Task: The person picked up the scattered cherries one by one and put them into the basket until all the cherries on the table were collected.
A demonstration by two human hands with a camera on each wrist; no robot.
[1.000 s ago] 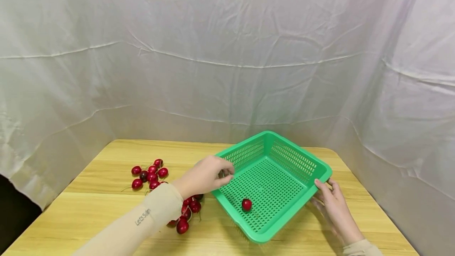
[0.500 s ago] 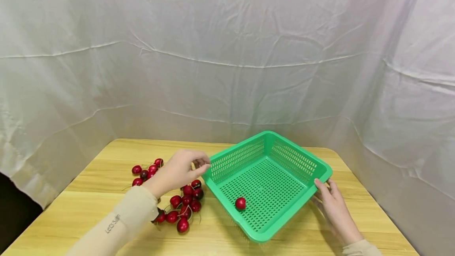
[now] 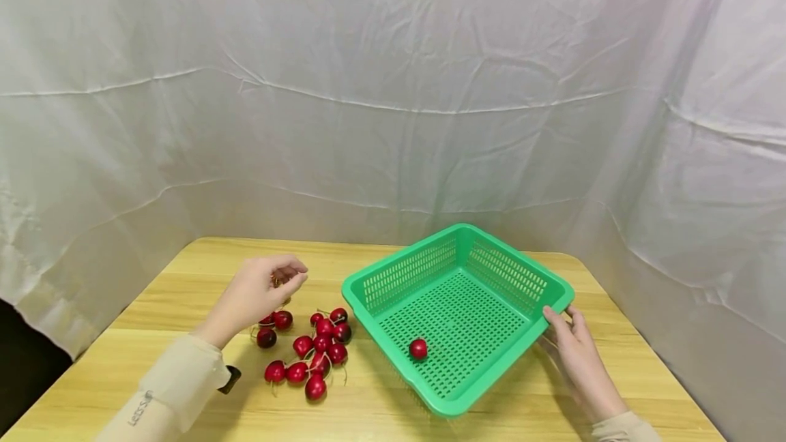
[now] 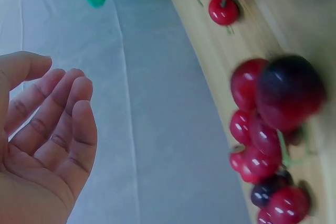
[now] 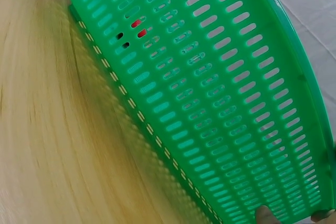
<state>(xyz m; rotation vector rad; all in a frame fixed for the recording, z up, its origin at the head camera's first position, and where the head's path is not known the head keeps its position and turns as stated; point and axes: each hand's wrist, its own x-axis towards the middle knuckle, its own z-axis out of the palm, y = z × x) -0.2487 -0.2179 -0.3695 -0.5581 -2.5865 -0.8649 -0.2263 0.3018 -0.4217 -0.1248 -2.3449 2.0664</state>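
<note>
My left hand (image 3: 258, 292) hovers over the left group of cherries (image 3: 266, 337) and hides part of it. In the left wrist view the hand's fingers (image 4: 81, 124) are loosely bent, with nothing between them and the thumb. My right hand (image 3: 577, 353) grips the right corner of a green plastic basket (image 3: 362, 302), thumb over the rim and fingers beneath. One red cherry (image 3: 418, 348) lies on the basket's slotted floor, towards its near left side. Between the left hand and the basket lies another cluster of red and dark cherries (image 3: 322, 343) with thin stems.
The wooden table (image 3: 147, 360) carries both cherry groups left of the basket. Pale cloth (image 3: 393, 121) hangs around its back and sides. A small black object (image 3: 230, 379) shows at the left sleeve cuff.
My left hand has moved left, from over the basket to above the left cherries. The cherry in the basket has shifted slightly left. My right hand keeps its place on the rim.
</note>
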